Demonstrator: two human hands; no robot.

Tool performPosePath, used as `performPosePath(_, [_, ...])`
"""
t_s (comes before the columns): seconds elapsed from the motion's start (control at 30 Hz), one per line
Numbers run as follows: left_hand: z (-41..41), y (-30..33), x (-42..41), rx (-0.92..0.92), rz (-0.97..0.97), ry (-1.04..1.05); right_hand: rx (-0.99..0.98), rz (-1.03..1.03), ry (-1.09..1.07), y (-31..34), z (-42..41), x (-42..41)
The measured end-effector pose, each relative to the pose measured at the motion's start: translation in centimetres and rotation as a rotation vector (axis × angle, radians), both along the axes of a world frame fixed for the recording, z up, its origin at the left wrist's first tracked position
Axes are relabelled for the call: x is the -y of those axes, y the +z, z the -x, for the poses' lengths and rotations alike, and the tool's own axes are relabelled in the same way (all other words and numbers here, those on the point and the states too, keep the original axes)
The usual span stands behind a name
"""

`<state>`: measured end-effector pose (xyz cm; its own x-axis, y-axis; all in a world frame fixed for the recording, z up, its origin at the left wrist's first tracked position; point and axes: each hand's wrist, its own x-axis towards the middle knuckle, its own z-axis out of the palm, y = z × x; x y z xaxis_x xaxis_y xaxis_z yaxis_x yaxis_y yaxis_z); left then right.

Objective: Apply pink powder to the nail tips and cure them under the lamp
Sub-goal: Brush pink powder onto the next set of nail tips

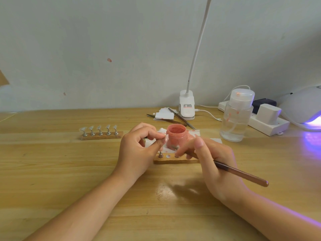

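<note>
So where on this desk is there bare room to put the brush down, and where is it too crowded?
Free: the wood left of the left hand, in front of the far stand of nail tips, and the near desk edge between the forearms. Crowded: around the powder jar and near stand, and the right rear with the pump bottle, power strip and curing lamp.

left hand (139, 150): bare, no rings, no glove; enters from lower left of the frame
right hand (213, 164): bare, no rings, no glove; enters from lower right of the frame
forearms: both uncovered as far as the frame edge, no sleeve, no watch or bracelet
fingernails: short, plain, unpainted where visible
</note>
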<state>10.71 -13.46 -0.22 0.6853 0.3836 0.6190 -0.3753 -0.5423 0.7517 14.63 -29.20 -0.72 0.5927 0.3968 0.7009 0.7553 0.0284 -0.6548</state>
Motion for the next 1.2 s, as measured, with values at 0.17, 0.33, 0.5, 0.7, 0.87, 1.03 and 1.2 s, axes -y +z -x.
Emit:
performPosePath(0.17, [0.02, 0.04, -0.07, 0.000, 0.010, -0.008, -0.068, 0.034, 0.019, 0.12, -0.07, -0.01])
performPosePath(0.33, [0.15, 0.17, 0.04, 0.011, 0.021, -0.014, 0.017, -0.030, 0.014, 0.21, 0.05, 0.15])
performPosePath(0.5, [0.27, 0.27, 0.10, -0.016, 0.035, -0.049, 0.054, -0.010, -0.057, 0.20, -0.35, 0.05])
performPosePath(0.7, [0.36, 0.25, 0.05, -0.028, 0.022, -0.080, 0.075, 0.025, -0.067, 0.07, -0.44, -0.07])
performPosePath(0.87, [0.18, 0.21, 0.09, -0.017, 0.029, -0.066, 0.038, 0.005, 0.012, 0.14, -0.18, 0.17])
performPosePath(1.03, [0.16, 0.14, -0.01, -0.023, 0.027, -0.091, 0.033, 0.005, -0.056, 0.19, -0.23, -0.13])
performPosePath(1.2, [0.11, 0.06, -0.02, -0.023, 0.036, -0.092, -0.051, -0.039, 0.021, 0.00, 0.06, 0.01])
